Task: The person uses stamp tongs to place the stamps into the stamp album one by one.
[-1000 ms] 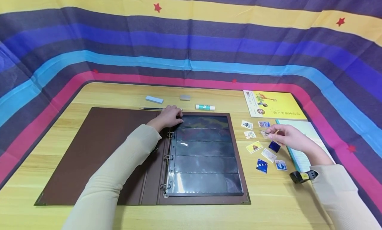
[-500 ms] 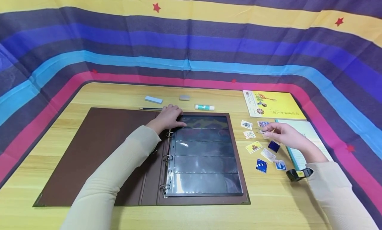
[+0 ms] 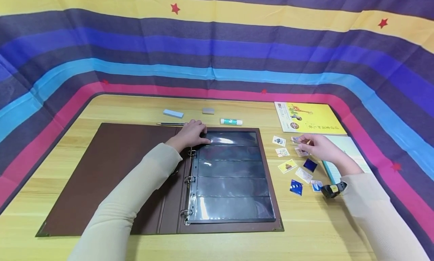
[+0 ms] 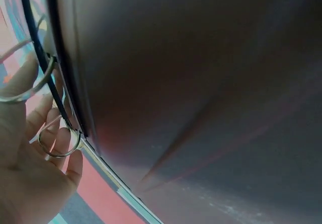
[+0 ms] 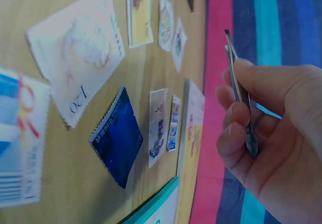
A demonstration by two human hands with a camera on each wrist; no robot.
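My left hand [image 3: 190,135] rests at the top left corner of the clear pocket page [image 3: 234,185] in an open brown ring album [image 3: 135,159], its thumb lying over the page corner. In the left wrist view its fingers, loosely bent, are beside the metal rings [image 4: 60,153]. With my right hand [image 3: 320,150] I hold metal tweezers [image 5: 239,83] between thumb and fingers; nothing shows between their tips. They are over the upper stamps at the right, close to a pale stamp [image 3: 301,152] that the hand partly covers. A dark blue stamp [image 5: 118,138] lies nearby.
Several more stamps, including a yellow one [image 3: 287,166], lie right of the album. Beyond them are a yellow book [image 3: 315,118] and a lined notebook [image 3: 346,151]. A glue stick [image 3: 231,122], a grey eraser [image 3: 208,110], a pale blue block [image 3: 173,113] and a pencil [image 3: 169,124] lie behind the album.
My right hand has shifted slightly left and away from me with the tweezers, uncovering more of the pale stamp. My left thumb has stretched out over the page corner.
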